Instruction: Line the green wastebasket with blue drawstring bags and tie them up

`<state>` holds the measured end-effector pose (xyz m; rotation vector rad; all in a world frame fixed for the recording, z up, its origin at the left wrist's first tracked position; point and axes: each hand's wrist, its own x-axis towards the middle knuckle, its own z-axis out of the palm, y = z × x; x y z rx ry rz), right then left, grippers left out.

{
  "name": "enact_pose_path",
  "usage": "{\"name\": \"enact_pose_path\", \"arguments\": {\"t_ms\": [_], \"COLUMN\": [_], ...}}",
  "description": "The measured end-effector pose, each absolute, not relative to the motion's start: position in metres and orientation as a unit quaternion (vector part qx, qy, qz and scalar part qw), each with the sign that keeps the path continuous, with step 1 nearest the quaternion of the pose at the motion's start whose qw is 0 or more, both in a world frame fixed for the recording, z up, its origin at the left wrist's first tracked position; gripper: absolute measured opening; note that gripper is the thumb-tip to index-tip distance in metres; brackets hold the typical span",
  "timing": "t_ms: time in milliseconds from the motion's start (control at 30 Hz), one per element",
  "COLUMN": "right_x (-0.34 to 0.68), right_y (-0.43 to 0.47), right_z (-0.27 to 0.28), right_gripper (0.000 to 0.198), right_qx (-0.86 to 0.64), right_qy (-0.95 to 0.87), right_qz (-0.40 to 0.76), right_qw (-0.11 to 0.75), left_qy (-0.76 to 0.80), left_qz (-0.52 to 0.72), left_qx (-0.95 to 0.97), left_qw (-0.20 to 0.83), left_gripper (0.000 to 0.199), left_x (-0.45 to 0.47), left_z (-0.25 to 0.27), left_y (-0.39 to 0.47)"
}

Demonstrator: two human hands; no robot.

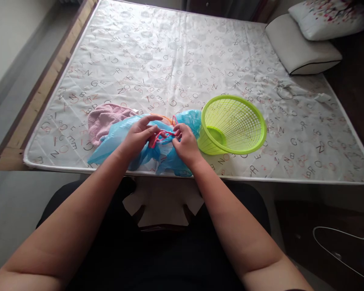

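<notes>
A crumpled blue plastic bag [121, 134] lies at the near edge of the mattress, with a pinkish-red cord [161, 134] over its gathered middle. My left hand [138, 135] is closed on the left part of the cord, its index finger partly stretched out. On the cord's other side, my right hand [186, 143] pinches it between thumb and fingers. An orange strand [169, 119] shows just behind the hands. The fingertips partly hide where the cord crosses the bag. Behind the bag on the left rests a pink towel-like cloth [106, 119].
A lime-green mesh basket [233, 151] stands tilted right of my right hand. The letter-patterned mattress [157, 64] spreads out ahead. At its far right are a white cushion [306, 48] and a printed pillow [315, 20]. A white cable [330, 252] hangs at the lower right.
</notes>
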<state>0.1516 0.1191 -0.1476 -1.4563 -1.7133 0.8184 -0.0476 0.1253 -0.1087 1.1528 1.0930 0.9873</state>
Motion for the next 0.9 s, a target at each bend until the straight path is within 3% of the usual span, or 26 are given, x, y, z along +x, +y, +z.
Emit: {"name": "enact_pose_path", "arguments": {"t_ms": [100, 267, 633, 767, 900], "right_x": [0.151, 0.151, 0.154, 0.155, 0.157], "right_y": [0.119, 0.121, 0.125, 0.124, 0.124], "right_z": [-0.147, -0.150, -0.151, -0.152, -0.152], "right_gripper": [0.026, 0.006, 0.014, 0.021, 0.024], "right_qx": [-0.569, -0.611, -0.643, -0.634, -0.643], "right_qy": [-0.676, -0.669, -0.610, -0.610, -0.607], "right_qz": [0.318, 0.297, 0.331, 0.325, 0.306], "right_qw": [0.343, 0.303, 0.324, 0.346, 0.354], "left_qy": [0.472, 0.492, 0.520, 0.565, 0.586], "left_qz": [0.413, 0.448, 0.534, 0.507, 0.427], "left_qx": [0.508, 0.514, 0.462, 0.500, 0.553], "left_qw": [0.591, 0.541, 0.481, 0.417, 0.411], "left_gripper": [0.060, 0.062, 0.027, 0.016, 0.022], "left_x": [-0.044, -0.044, -0.056, -0.054, -0.061], "left_z": [-0.107, -0.108, -0.104, -0.107, -0.114], "left_y": [0.123, 0.121, 0.129, 0.127, 0.131]}}
